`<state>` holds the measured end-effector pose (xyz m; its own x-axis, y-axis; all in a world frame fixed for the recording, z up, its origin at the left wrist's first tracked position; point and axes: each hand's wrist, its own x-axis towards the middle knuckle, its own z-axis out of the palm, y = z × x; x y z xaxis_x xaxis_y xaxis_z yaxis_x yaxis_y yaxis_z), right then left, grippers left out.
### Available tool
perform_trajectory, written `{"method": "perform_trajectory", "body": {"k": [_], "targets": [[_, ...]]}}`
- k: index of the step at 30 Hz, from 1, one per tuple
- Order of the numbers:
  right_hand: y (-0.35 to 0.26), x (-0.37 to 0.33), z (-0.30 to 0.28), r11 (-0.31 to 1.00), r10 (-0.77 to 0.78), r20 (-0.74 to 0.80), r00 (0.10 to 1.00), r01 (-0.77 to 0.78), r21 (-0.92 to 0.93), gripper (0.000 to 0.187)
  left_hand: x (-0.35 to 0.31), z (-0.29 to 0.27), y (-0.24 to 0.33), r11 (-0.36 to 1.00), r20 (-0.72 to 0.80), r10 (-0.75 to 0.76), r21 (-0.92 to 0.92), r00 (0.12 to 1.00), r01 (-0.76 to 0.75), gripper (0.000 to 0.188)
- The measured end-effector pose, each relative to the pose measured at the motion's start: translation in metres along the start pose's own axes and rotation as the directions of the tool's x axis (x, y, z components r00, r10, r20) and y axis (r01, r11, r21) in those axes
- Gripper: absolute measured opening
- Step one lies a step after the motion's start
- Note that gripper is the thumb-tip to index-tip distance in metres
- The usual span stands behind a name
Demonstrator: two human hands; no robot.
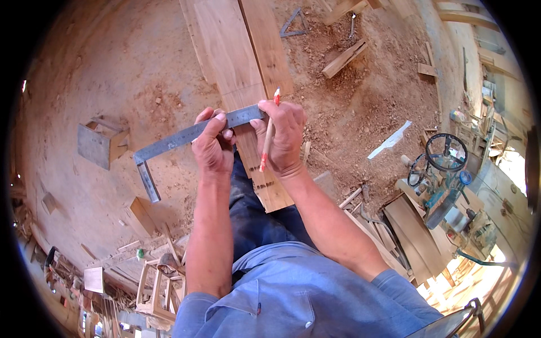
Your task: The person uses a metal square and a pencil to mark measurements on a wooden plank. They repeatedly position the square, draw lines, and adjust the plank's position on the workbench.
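A metal try square [177,140] spans across a wooden board [228,48], its long blade reaching to the left and its short leg hanging down at the far left end. My left hand [213,141] pinches the blade near its middle between thumb and fingers. At the blade's right end, my right hand [284,132] grips the tip with thumb and forefinger. A red and white pencil [267,141] is also held in my right hand, pointing up between the fingers. Dark marks [265,185] show on the board's near end.
A second plank [270,45] lies along the board's right side. A triangular square [294,23] and a wood offcut [345,58] are on the dusty floor beyond. A small wooden stool [101,142] stands at left. A machine with a black handwheel [446,153] is at right.
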<state>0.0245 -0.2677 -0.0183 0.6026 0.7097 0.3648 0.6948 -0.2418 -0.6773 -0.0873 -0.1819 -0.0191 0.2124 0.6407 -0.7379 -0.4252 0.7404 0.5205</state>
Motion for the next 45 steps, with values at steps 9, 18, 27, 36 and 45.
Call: {"method": "perform_trajectory", "body": {"k": [9, 18, 27, 36, 45], "targets": [[0.002, -0.001, 0.002, 1.000, -0.010, 0.008, 1.000, 0.010, -0.014, 0.045, 0.012, -0.017, 0.005, 0.997, 0.203, -0.073, -0.024, 0.977, 0.079, 0.020], [-0.003, -0.007, -0.004, 0.996, 0.058, 0.040, 0.998, -0.060, 0.062, 0.053, -0.002, -0.001, 0.005, 0.999, 0.073, -0.033, -0.012, 0.997, 0.034, 0.026], [-0.023, -0.051, -0.015, 0.937, 0.283, 0.057, 0.957, -0.289, 0.196, 0.062, -0.008, 0.009, 0.010, 0.999, 0.012, -0.030, 0.046, 0.999, 0.030, 0.030], [-0.024, -0.050, -0.011, 0.922, 0.309, 0.033, 0.951, -0.308, 0.234, 0.057, -0.005, 0.009, 0.011, 0.998, -0.011, -0.046, 0.051, 0.999, 0.046, 0.031], [-0.022, -0.051, -0.010, 0.915, 0.314, 0.035, 0.949, -0.312, 0.254, 0.055, -0.008, 0.012, 0.012, 0.997, -0.050, -0.053, 0.053, 0.997, 0.056, 0.028]]}}
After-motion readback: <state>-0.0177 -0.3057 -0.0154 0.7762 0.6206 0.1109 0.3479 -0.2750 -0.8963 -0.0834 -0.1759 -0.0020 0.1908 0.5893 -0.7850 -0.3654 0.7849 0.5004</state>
